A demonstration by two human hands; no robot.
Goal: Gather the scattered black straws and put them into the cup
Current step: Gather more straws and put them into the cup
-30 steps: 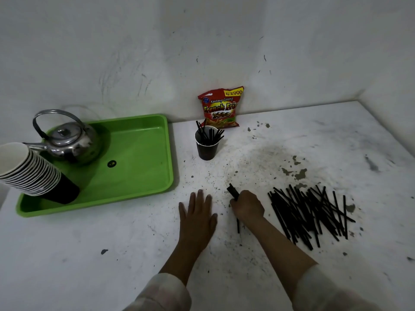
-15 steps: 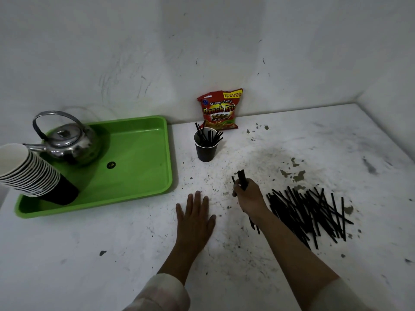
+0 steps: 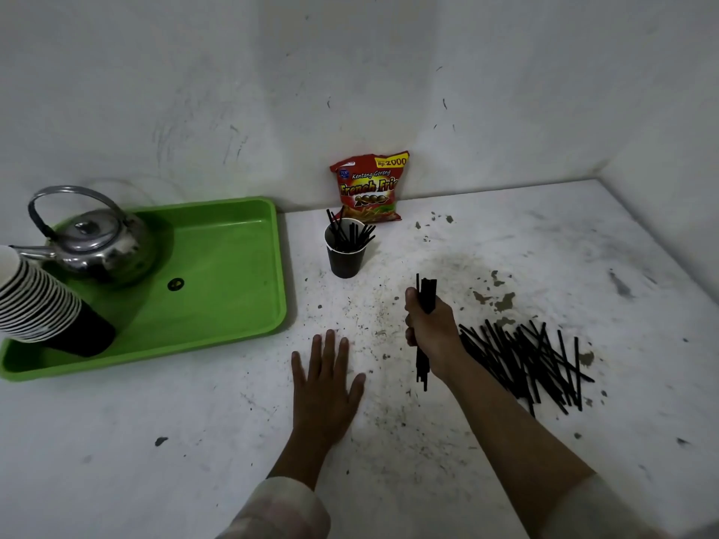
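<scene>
A black paper cup (image 3: 345, 258) stands upright near the back wall with several black straws leaning in it. My right hand (image 3: 430, 330) is shut on a small bunch of black straws (image 3: 427, 291), held almost upright above the table, to the right of the cup and nearer to me. A loose pile of black straws (image 3: 523, 361) lies on the table just right of that hand. My left hand (image 3: 325, 387) rests flat on the table with its fingers spread, holding nothing.
A green tray (image 3: 218, 274) at the left holds a metal kettle (image 3: 91, 243) and a tipped stack of paper cups (image 3: 35, 305). A red snack bag (image 3: 369, 186) leans on the wall behind the cup. The white table meets walls at the back and right.
My right hand has lifted the bunch of straws off the table and moved it up and away from me, toward the cup, turning them upright. My left hand has stayed flat.
</scene>
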